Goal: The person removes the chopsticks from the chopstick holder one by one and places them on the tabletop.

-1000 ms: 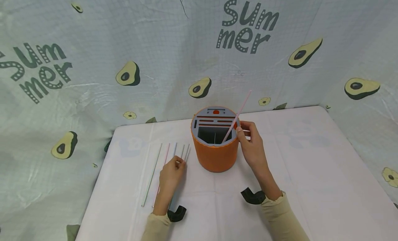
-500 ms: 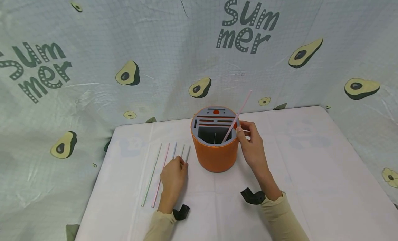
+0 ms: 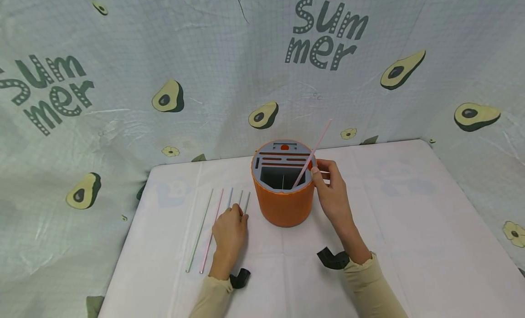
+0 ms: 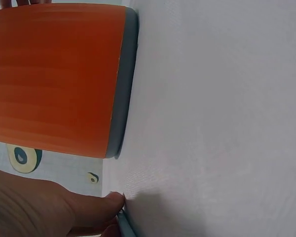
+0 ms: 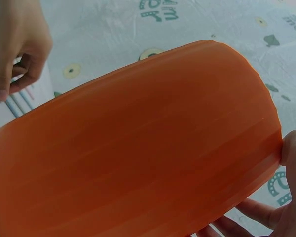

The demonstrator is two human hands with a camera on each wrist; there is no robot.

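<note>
My left hand [image 3: 229,232] is low over the table, its thumb and fingers pinching a teal straw [image 4: 124,226] in the left wrist view. Just beyond its fingertips, in the head view, lie the upper ends of a blue straw [image 3: 230,198] and a greyish straw [image 3: 240,197]. Left of the hand a pink straw [image 3: 205,256] and a green straw [image 3: 199,233] lie side by side. My right hand [image 3: 335,199] grips an upright orange utensil holder [image 3: 287,211] at its right rim, thumb near the top and fingers behind. Another pink straw [image 3: 321,138] leans out of the holder.
The holder's grey top [image 3: 266,159] has slots and an open compartment at the front. A white cloth covers the table [image 3: 410,245]. Behind it hangs a sheet [image 3: 221,58] printed with avocados and lettering.
My left hand has shifted slightly to the right, and its fingers have closed in on the rightmost straws. The right hand and the holder stay where they were.
</note>
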